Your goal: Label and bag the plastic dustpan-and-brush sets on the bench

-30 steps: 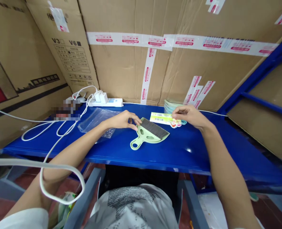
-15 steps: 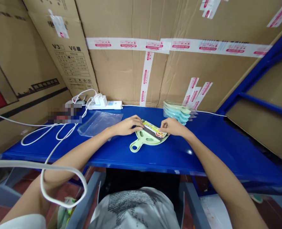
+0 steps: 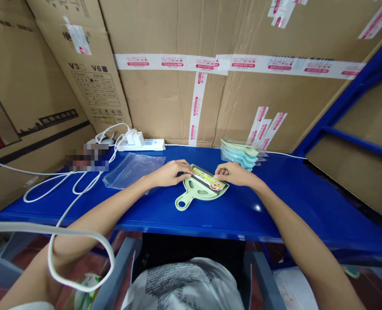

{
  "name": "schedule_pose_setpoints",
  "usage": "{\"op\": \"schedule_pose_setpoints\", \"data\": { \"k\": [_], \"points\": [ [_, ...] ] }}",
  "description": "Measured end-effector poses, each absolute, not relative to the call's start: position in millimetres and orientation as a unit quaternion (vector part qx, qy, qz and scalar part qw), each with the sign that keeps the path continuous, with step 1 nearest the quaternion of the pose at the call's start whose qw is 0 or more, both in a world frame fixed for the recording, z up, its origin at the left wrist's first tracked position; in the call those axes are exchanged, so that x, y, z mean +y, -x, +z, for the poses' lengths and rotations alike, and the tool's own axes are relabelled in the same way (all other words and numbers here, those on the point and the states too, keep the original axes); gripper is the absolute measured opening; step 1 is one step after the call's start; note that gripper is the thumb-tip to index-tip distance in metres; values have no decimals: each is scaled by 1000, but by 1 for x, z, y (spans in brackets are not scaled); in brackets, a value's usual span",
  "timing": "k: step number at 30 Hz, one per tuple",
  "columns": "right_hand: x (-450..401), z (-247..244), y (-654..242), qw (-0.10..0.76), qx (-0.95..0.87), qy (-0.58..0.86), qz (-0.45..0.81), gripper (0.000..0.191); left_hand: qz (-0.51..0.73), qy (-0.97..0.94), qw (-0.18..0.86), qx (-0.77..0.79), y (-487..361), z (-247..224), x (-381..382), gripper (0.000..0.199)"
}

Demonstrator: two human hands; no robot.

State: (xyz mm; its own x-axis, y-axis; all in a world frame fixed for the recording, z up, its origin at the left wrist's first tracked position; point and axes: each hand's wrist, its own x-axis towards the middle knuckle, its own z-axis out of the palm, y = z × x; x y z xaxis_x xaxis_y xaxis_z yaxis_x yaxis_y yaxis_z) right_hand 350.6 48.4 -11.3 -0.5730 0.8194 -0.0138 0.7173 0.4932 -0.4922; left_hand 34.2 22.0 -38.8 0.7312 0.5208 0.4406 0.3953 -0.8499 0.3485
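A pale green dustpan-shaped item [image 3: 195,192] with a ringed handle lies on the blue table, its handle pointing toward me and to the left. Across its dark strip sits a yellow and white printed label [image 3: 206,178]. My left hand [image 3: 175,173] has its fingertips at the label's left end, thumb and fingers close together. At the label's right part, my right hand [image 3: 232,174] pinches or presses the edge with bent fingers.
Bagged green and light blue pieces [image 3: 239,153] are stacked at the back right. A clear plastic bag [image 3: 134,170] lies left of my hands. Behind it are a white power strip [image 3: 152,144] and cables. Cardboard walls [image 3: 158,103] enclose the table [image 3: 184,219].
The label now lies slightly lower across the dark strip, showing more of the strip above it. My right fingers have curled a little more. The whole view has shifted slightly.
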Motion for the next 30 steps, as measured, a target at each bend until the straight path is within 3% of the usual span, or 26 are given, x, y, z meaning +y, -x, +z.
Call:
{"op": "schedule_pose_setpoints", "data": {
  "k": [6,16,22,26,30],
  "points": [
    [45,-5,-354,133,-841,486,198,24,325,-875,107,342,-33,-44,28,25],
    [48,-14,-352,137,-811,498,276,16,363,-748,351,430,-36,-71,47,45],
    [47,-19,-347,178,-781,502,326,11,394,-701,444,396,-39,-69,43,51],
    [44,-18,-343,219,-708,486,463,20,410,-684,455,395,-38,-65,41,49],
    [38,-18,-335,208,-597,459,624,31,412,-690,438,404,-35,-61,42,46]
  ]
}}
